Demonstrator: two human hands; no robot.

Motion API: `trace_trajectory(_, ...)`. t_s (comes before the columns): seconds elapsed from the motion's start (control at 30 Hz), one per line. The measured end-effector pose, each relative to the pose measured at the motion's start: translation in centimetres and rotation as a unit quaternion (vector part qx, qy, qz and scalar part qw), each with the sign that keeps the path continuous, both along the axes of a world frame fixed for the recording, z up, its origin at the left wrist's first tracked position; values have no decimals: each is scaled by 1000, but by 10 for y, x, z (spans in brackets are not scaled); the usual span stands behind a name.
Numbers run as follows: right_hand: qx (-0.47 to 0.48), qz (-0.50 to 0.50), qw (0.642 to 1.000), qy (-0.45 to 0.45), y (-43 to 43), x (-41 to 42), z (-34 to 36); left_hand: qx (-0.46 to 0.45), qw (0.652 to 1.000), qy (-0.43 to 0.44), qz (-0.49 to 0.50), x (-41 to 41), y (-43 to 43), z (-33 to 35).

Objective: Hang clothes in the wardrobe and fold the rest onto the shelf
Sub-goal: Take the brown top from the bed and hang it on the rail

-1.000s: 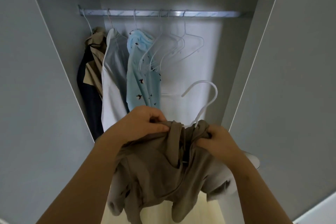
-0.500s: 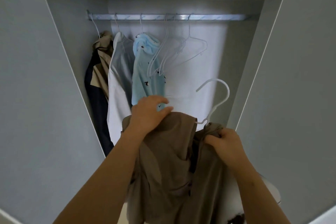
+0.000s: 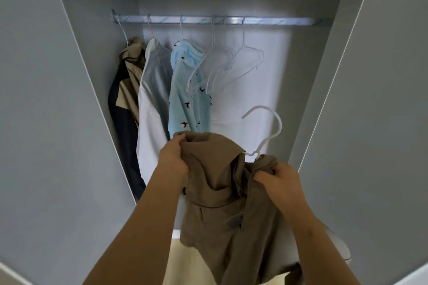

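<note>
At lower centre the brown shirt hangs half-draped on the white hanger; the left grip pinches its shoulder, the right grip clutches bunched cloth below the hook; better to square both shoulders first, then hook the rail at its bare upper-right stretch.

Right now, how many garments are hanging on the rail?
3, all on the left of the rail: a tan and navy jacket leftmost, a white shirt beside it, then a light blue patterned top. More may hide behind them.
</note>
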State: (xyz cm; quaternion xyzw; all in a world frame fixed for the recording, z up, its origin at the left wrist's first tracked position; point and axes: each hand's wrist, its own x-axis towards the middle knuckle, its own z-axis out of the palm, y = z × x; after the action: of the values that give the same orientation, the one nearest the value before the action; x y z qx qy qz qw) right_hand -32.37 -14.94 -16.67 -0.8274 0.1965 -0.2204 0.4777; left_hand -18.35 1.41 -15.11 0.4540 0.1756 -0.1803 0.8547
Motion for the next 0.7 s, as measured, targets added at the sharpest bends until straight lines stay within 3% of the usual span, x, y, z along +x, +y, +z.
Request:
trace_trajectory(0.13,-10,23,1000,7,-6,-4,-2,94,984,-38,144,18,16,17)
trace_trajectory(0.2,-22,35,999,18,-9,-5,-1,126,964,-139,186,29,25,34)
trace_trajectory(0.3,-35,70,995,59,-3,0,-2,80,924,-372,37,30,16,66)
trace_trajectory(0.37,-40,72,994,75,3,3,-2,109,891,-433,-84,25,-1,74)
trace_trajectory(0.43,-33,60,996,63,4,4,-3,321,825,-442,-145,26,-11,68)
trace_trajectory(0.5,-20,38,998,41,-1,2,-2,530,712,-399,-229,31,-10,47)
trace_trajectory(0.57,-13,11,1000,18,-9,-2,-1,639,640,-319,-284,30,-2,23)
trace_trajectory(0.6,-10,-6,1000,9,-13,-4,-1,667,626,-282,-289,29,2,13)
trace_trajectory(0.7,-4,-38,999,4,-19,-9,-2,671,630,-225,-320,24,9,4)
